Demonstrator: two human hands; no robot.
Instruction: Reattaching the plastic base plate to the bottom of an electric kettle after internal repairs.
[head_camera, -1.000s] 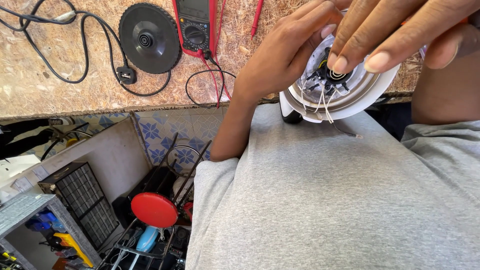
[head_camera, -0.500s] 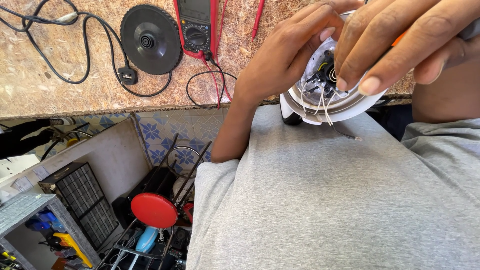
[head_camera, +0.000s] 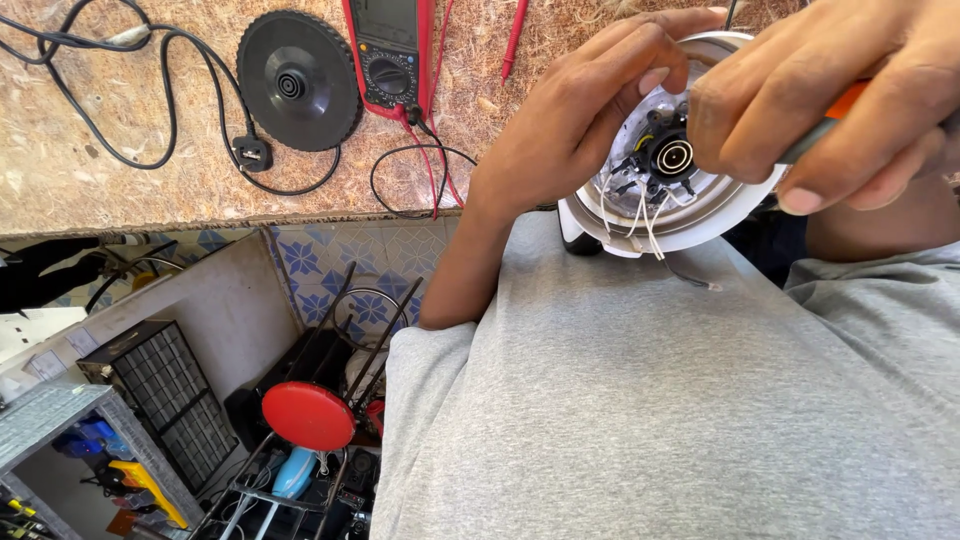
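Note:
A white electric kettle (head_camera: 690, 225) lies bottom-up in front of my grey shirt, its underside open. Inside show a black round connector (head_camera: 672, 155) and several loose white wires (head_camera: 645, 215). My left hand (head_camera: 580, 120) grips the kettle's left rim, fingers curled over the edge. My right hand (head_camera: 830, 95) is closed around an orange-handled tool (head_camera: 848, 100) just right of the connector. The tool's tip is hidden behind my fingers.
On the chipboard bench (head_camera: 120, 190) lie a black round kettle base (head_camera: 295, 80) with its cord and plug (head_camera: 250, 153), and a red multimeter (head_camera: 390, 50) with red and black leads. Below the bench stand a red-topped stool (head_camera: 308, 415) and a black grilled box (head_camera: 160, 390).
My right hand has drawn back to the right, uncovering the black connector. The orange tool handle now shows in its grip. The left hand stays on the rim.

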